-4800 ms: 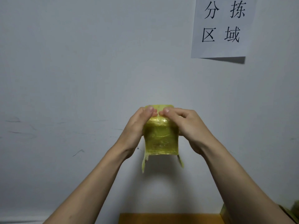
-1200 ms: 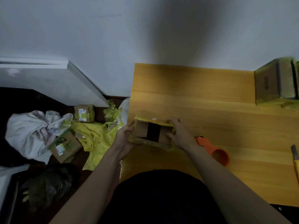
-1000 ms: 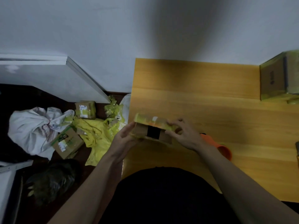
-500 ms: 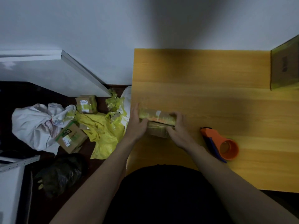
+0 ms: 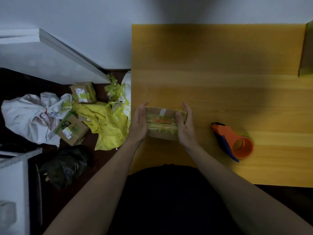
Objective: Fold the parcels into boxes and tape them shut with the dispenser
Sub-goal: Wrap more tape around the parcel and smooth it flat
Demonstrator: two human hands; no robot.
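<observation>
Here both flat hands, left hand (image 5: 139,123) and right hand (image 5: 185,126), press the box (image 5: 161,123) ends

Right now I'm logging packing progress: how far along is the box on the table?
Done: the small box already carries yellowish tape. In hand: left hand and right hand press flat against its two ends on the wooden table. Left: the orange tape dispenser lies untouched to the right, so any final strip probably remains; two more boxes sit on the floor.
</observation>
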